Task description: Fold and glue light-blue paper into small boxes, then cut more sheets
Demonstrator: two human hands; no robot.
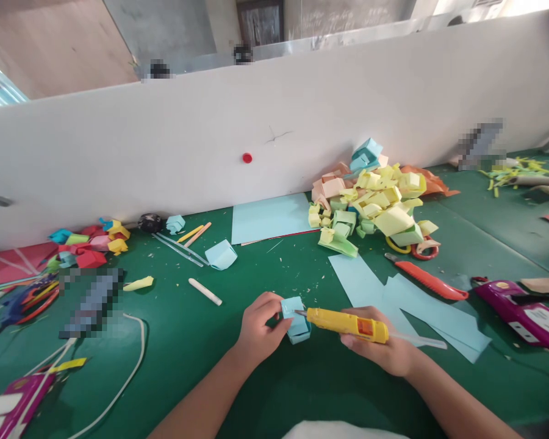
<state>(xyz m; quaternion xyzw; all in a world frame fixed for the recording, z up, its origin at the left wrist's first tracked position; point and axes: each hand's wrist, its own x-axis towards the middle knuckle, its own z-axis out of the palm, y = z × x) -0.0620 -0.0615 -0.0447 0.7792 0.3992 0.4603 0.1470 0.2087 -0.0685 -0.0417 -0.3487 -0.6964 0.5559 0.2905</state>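
Note:
My left hand is closed on the side of a small light-blue folded paper box, with a flap standing up at its top. In my right hand is a yellow hot glue gun, held level and pointing left. Its metal nozzle reaches the upper flap of the box; whether it touches cannot be made out. A translucent glue stick sticks out of the gun's rear. Pale-blue paper strips lie beyond my right hand.
A heap of folded paper pieces stands against the white partition. A red utility knife and a purple device lie right. At left are a white cable, scissors and coloured paper pieces.

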